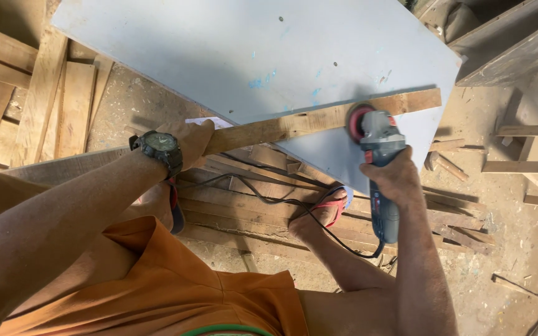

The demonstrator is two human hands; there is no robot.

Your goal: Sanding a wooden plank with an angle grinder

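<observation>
Left hand (185,138) fingers hidden, curled over wood strip (319,119) end. Right hand (395,177) wrapped round blue angle grinder (378,168), red disc (357,122) partly hidden, pressed on strip atop pale grey board (250,56).

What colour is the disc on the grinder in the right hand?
Red. The disc of the grinder in the right hand shows clearly in the head view, against the wooden strip.

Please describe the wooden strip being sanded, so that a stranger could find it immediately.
Find the large pale blue panel. Along its near edge lies a long wooden strip, held by the left hand, while the right hand presses a grinder onto it. Other planks lie on the floor.
</observation>
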